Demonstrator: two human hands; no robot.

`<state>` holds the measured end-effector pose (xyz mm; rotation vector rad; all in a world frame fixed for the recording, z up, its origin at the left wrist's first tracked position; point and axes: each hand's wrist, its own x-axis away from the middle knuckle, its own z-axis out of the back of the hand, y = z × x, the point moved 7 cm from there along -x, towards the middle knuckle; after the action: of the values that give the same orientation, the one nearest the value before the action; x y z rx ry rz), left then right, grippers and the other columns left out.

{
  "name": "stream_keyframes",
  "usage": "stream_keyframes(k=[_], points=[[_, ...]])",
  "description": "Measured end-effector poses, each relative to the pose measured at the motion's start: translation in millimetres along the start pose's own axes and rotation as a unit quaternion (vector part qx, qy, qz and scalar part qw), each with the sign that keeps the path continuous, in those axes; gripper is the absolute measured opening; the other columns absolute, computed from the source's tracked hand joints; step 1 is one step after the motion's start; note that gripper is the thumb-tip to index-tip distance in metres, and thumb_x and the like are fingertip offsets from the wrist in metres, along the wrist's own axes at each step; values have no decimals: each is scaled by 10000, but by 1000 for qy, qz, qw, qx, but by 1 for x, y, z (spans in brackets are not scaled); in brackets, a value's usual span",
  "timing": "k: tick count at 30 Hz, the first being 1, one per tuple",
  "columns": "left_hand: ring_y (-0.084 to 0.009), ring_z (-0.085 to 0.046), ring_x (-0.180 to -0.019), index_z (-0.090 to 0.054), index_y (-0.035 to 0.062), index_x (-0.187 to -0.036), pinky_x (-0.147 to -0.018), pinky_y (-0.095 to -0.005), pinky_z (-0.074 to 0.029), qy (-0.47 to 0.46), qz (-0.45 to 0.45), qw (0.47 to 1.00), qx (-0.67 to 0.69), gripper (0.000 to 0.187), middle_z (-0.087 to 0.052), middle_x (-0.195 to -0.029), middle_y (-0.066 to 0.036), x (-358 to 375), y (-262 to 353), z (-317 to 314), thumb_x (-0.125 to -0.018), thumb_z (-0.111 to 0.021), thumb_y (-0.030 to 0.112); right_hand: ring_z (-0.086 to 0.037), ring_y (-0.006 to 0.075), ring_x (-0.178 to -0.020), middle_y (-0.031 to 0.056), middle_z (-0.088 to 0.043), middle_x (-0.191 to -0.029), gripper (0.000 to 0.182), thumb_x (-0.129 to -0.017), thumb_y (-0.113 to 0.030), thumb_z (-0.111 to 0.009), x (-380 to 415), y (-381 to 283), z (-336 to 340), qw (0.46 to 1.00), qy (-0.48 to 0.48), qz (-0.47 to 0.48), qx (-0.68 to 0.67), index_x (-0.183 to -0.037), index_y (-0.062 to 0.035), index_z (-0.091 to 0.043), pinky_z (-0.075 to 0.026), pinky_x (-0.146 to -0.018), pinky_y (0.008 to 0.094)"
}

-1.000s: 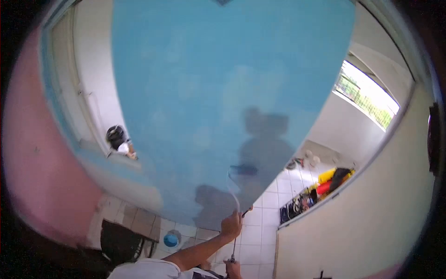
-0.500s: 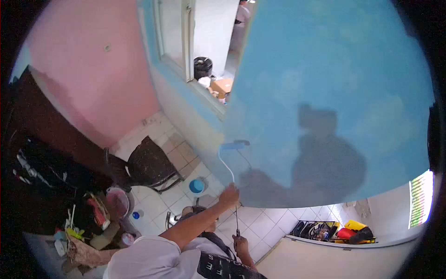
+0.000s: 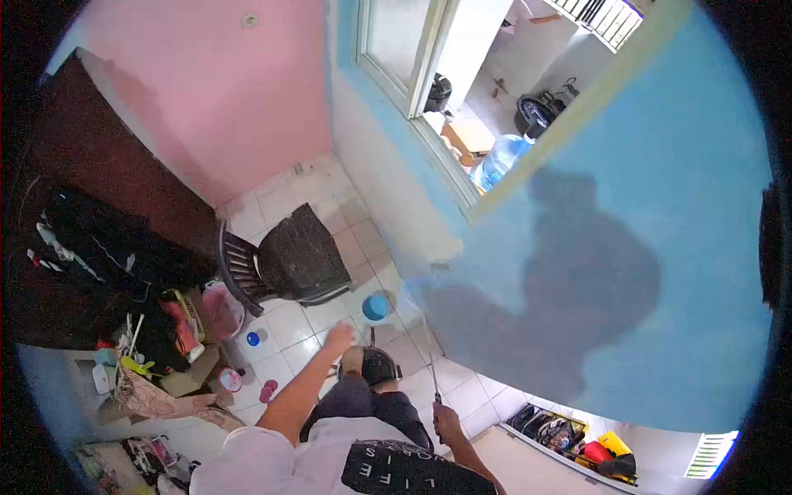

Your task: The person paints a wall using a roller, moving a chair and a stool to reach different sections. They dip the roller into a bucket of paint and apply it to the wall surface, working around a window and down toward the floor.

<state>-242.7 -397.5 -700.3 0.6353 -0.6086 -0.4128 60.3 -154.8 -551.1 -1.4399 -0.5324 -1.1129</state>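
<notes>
My right hand [image 3: 446, 422] is wrapped round the handle of a paint roller [image 3: 436, 379], low at the front of the body. The roller's thin rod runs upward, and its head, smeared by motion, is close to the light-blue wall [image 3: 701, 272]. My left hand [image 3: 338, 337] is off the rod, held out over the tiled floor with nothing visible in it; its fingers look loosely extended, though slightly blurred. Just beyond that hand, on the floor, is a small bucket with blue inside [image 3: 375, 307]. A dark round stool-like object [image 3: 369, 366] shows beneath my legs.
A dark chair [image 3: 304, 257] stands near the pink wall [image 3: 239, 99]. A pink bucket [image 3: 223, 307] and a cluttered box [image 3: 191, 378] are at left. Beyond the window frame [image 3: 417, 103] is a large water bottle [image 3: 501, 158]. A bag-like pile [image 3: 610, 454] lies at lower right.
My left hand has let go of the roller's rod and moved left. My right hand still grips the handle, a little further right. The view has swung left.
</notes>
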Motion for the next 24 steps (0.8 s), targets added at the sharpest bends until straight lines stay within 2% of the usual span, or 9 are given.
stream_keyframes(k=[1, 3, 4, 6, 8, 10, 17, 22, 24], points=[[-312, -585, -862, -642, 65, -857, -782, -402, -464, 9, -11, 997, -70, 191, -627, -945, -126, -1, -30, 9, -794, -564, 228, -355, 84, -370, -38, -393, -476, 401, -873, -424, -550, -8, 0, -2, 999, -1, -7, -42, -628, -125, -444, -280, -356, 258], [-325, -606, -859, -593, 68, -910, -777, -417, -470, 80, 160, 971, 161, 192, -634, -907, -160, 12, -82, 47, -769, -580, 198, -356, 100, -346, -20, -389, -466, 407, -872, -441, -535, -20, -4, -6, 999, -7, -17, -45, -631, -125, -451, -285, -330, 261], [-338, -606, -860, -574, 66, -928, -761, -426, -469, 97, 104, 990, 7, 188, -634, -877, -167, 11, -106, 62, -776, -571, 177, -357, 108, -335, -12, -387, -461, 410, -872, -450, -528, -26, -3, -7, 999, -12, -25, -43, -633, -125, -454, -287, -317, 263], [-377, -590, -842, -595, 60, -865, -771, -457, -459, 189, 214, 958, 8, 176, -625, -856, -192, 23, -146, 97, -817, -490, 193, -340, 97, -334, -28, -377, -461, 425, -858, -475, -541, -35, -13, -10, 1000, -6, -8, -22, -624, -138, -434, -280, -319, 254], [-400, -579, -838, -603, 31, -795, -763, -482, -453, 210, 218, 953, 19, 231, -612, -849, -204, 38, -154, 137, -847, -450, 197, -328, 78, -342, -53, -353, -460, 442, -849, -501, -547, -40, -31, -16, 999, 0, -40, -17, -606, -161, -404, -275, -327, 245], [-384, -579, -849, -559, 0, -881, -731, -482, -450, 306, 295, 905, 6, 195, -603, -873, -233, 57, -180, 160, -820, -506, 177, -335, 81, -348, -49, -356, -465, 443, -848, -508, -542, -64, -37, -17, 999, -33, -18, -20, -610, -158, -412, -288, -334, 249], [-419, -529, -957, -533, -1, -901, -814, -495, -430, 412, 366, 832, -70, 240, -543, -1037, -226, 101, -187, 229, -783, -570, 206, -355, 87, -373, -27, -366, -478, 398, -868, -451, -526, -135, -93, -26, 992, -85, 35, 84, -636, -141, -433, -312, -358, 260], [-437, -461, -1074, -401, -23, -1136, -897, -490, -403, 414, 457, 786, 45, 618, -449, -1131, -265, 107, -222, 245, -709, -695, 313, -390, 94, -384, -11, -412, -500, 408, -859, -452, -541, -160, -143, -42, 969, -67, 131, 200, -674, -100, -448, -314, -359, 272], [-430, -456, -1092, -359, -25, -1207, -908, -481, -401, 420, 448, 787, 55, 734, -412, -1188, -294, 92, -248, 242, -694, -720, 356, -371, 97, -389, -9, -397, -486, 345, -872, -376, -538, -234, -111, -29, 942, -3, 170, 288, -683, -98, -459, -313, -367, 267]])
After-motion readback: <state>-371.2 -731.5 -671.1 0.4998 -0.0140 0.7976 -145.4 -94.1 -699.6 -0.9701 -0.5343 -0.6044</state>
